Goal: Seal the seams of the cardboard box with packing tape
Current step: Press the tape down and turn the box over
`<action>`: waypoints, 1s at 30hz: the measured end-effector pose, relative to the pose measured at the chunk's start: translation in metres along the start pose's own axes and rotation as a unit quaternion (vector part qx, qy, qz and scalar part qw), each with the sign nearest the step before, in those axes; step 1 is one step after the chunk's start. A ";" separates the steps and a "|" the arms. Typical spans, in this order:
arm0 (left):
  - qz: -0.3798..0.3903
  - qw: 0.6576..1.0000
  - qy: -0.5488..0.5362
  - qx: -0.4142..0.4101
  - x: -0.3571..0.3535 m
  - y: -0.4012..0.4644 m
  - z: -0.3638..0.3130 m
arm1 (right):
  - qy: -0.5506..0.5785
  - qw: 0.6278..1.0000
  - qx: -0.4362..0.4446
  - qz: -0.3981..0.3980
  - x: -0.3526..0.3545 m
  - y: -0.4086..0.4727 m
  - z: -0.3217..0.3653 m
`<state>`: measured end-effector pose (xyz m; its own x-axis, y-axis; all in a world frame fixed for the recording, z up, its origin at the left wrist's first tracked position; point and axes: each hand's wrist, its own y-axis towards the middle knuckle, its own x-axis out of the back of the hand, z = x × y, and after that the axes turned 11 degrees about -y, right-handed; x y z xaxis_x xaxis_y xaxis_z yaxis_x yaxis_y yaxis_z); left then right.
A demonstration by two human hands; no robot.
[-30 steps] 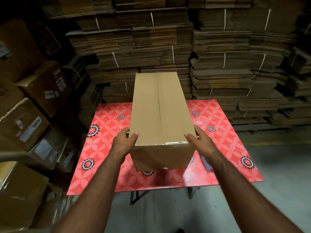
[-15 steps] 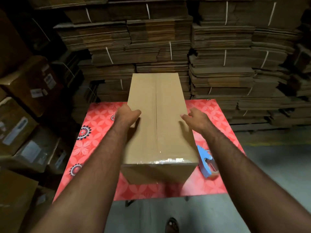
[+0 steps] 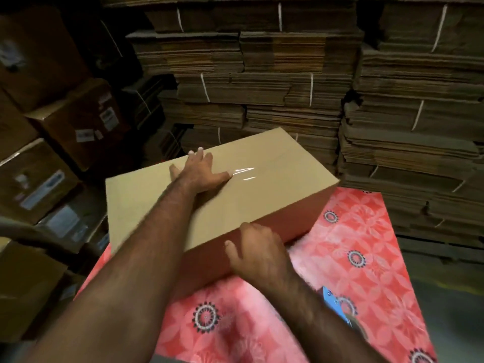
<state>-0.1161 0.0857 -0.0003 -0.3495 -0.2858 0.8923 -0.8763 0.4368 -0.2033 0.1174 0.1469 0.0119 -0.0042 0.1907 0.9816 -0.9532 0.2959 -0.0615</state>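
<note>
My left hand lies flat, fingers spread, on top of the cardboard box, beside a glossy strip of tape. My right hand presses the box's near side. The box sits askew on the red patterned bench; a blue tape dispenser peeks from behind my right forearm.

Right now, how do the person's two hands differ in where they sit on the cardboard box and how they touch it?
The left hand lies flat on the top face of the cardboard box, fingers spread, beside the glossy tape; the right hand is at the near side wall. The left hand's fingers are straight, while the right hand's fingers bend over the box's lower near edge. The left reaches farther away than the right. Both touch the box, neither holds the blue tape dispenser.
</note>
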 end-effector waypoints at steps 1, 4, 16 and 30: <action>-0.014 1.000 -0.019 -0.013 0.001 -0.007 0.006 | 0.004 1.000 -0.012 -0.005 0.006 0.009 -0.005; -0.100 0.985 -0.123 -0.063 -0.010 -0.059 0.022 | 0.056 0.993 -0.064 -0.079 0.032 0.059 -0.029; -0.204 0.951 0.161 -0.170 -0.014 -0.150 0.121 | -0.141 0.981 0.098 0.094 0.013 0.251 0.017; -0.174 0.766 -0.599 0.156 -0.023 -0.119 0.083 | 0.052 0.993 -0.099 0.046 0.027 0.179 -0.023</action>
<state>-0.0312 -0.0309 -0.0297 0.0340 -0.9977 -0.0588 -0.9567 -0.0155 -0.2905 -0.0464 0.2266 0.0232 -0.0481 0.3187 0.9466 -0.8721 0.4487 -0.1954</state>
